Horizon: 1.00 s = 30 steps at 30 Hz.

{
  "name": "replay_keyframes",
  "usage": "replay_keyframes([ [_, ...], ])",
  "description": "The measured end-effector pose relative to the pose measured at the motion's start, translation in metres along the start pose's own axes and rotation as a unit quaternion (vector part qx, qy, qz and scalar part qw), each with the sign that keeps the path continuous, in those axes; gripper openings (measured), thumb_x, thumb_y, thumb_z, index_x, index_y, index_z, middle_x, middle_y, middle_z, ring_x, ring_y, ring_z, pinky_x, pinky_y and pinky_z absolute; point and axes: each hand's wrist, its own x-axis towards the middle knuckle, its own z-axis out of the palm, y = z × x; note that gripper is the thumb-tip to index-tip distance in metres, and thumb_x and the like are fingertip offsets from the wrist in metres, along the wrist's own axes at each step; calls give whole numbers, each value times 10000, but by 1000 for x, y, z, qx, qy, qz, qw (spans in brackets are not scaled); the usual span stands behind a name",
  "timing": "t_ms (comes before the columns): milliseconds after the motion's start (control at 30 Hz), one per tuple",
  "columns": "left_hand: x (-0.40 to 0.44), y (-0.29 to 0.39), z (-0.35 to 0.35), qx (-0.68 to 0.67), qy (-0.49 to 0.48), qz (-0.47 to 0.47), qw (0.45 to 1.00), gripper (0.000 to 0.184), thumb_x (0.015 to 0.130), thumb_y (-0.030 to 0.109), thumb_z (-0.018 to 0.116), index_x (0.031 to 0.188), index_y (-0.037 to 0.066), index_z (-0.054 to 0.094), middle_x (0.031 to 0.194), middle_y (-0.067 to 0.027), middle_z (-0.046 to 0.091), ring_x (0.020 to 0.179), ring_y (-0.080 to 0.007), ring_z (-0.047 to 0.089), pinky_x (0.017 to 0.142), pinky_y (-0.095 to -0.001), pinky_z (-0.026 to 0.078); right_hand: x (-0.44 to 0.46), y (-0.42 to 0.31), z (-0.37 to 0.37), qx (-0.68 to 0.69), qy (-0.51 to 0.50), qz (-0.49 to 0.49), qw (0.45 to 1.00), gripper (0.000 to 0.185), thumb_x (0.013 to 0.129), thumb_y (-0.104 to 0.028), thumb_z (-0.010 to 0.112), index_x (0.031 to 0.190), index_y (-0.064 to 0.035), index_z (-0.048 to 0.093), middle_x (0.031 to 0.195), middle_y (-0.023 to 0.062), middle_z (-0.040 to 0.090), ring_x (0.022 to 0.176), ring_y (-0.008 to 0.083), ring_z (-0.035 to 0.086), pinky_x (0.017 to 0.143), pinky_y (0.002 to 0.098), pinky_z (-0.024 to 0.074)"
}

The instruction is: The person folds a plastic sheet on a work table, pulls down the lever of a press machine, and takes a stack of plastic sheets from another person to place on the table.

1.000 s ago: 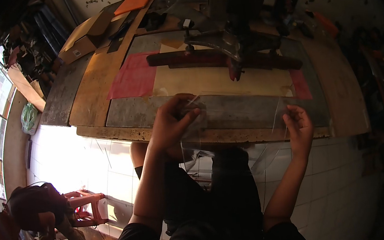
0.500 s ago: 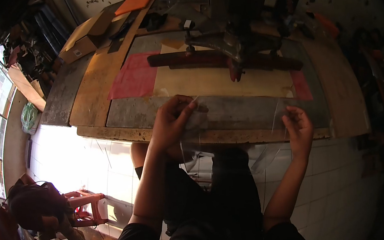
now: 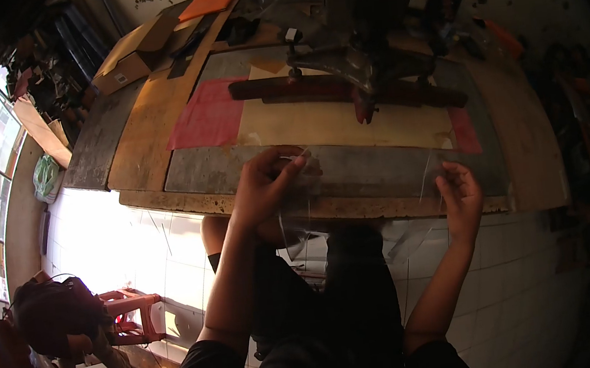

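Observation:
Between my hands hangs a thin clear plastic sheet [image 3: 405, 238], mostly see-through, in front of the table's near edge. My left hand [image 3: 266, 184] pinches its left end between thumb and fingers. My right hand [image 3: 460, 192] is at its right end, fingers curled together on the film. Beyond them, a cream sheet [image 3: 332, 124] with a pink piece [image 3: 207, 114] at its left and a smaller pink piece [image 3: 465, 130] at its right lies on the grey table plate [image 3: 236, 170]. A dark red press bar [image 3: 321, 88] spans above the cream sheet.
At the table's back left are a cardboard box [image 3: 127, 61] and an orange folder [image 3: 211, 1]. Another person [image 3: 61, 320] bends over at the lower left beside a red stool [image 3: 132, 312]. A green bag [image 3: 45, 178] rests by the window wall.
The plastic sheet's folds and reflections have shifted slightly, and my left fingers have closed more tightly. The other person's head and back have moved a little.

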Motion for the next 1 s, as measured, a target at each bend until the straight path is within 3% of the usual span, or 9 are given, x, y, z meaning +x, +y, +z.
replay_keyframes([
  [67, 0, 3, 1, 2, -2, -46, 999, 266, 1015, 199, 682, 1143, -34, 680, 953, -122, 788, 917, -121, 725, 821, -267, 551, -1, 1, 0, 3, -2, 2, 1000, 282, 946, -112, 752, 1196, -15, 663, 1128, 45, 664, 1048, 119, 614, 924, 264, 493],
  [200, -1, -4, 0, -11, -6, -32, 999, 272, 1004, 212, 701, 1134, -26, 691, 953, -120, 788, 913, -123, 733, 811, -269, 553, -2, 0, 0, -4, -8, 8, 1000, 291, 946, -119, 754, 1201, -13, 663, 1138, 51, 667, 1058, 121, 617, 939, 267, 491],
  [367, 0, -4, 0, 64, 4, 13, 998, 267, 1001, 201, 698, 1124, -36, 686, 932, -107, 794, 916, -114, 733, 814, -265, 546, -1, 0, 0, 13, -17, 9, 1000, 287, 950, -125, 752, 1199, -9, 667, 1140, 57, 673, 1065, 129, 620, 959, 286, 492],
  [500, -1, 0, 0, 39, -8, -6, 999, 259, 1004, 196, 690, 1113, -39, 686, 930, -101, 796, 921, -115, 729, 825, -266, 540, -1, 0, 0, -20, -8, 5, 1000, 282, 950, -128, 753, 1194, -14, 671, 1130, 55, 673, 1058, 129, 619, 953, 283, 491],
  [567, -1, -3, -1, 29, -4, -7, 1000, 216, 998, 195, 694, 1074, -6, 721, 922, -36, 768, 842, -45, 643, 757, -220, 495, -1, 4, 0, -5, -9, -1, 1000, 285, 947, -134, 757, 1193, -17, 674, 1121, 49, 671, 1057, 128, 617, 949, 278, 487],
  [667, -1, -2, 0, 7, -11, -5, 1000, 216, 997, 188, 689, 1079, -9, 716, 910, -30, 762, 825, -35, 630, 738, -218, 488, -2, 3, -1, -11, -12, 8, 1000, 283, 947, -128, 755, 1195, -18, 675, 1111, 44, 671, 1057, 124, 613, 948, 272, 481],
  [1000, 0, -3, 0, 53, 0, 4, 999, 143, 933, 127, 676, 966, -12, 676, 901, -66, 748, 829, -98, 667, 765, -264, 514, -2, 1, 0, -17, -16, -6, 1000, 267, 939, -103, 756, 1180, -17, 678, 1091, 34, 668, 1034, 111, 604, 926, 261, 477],
])
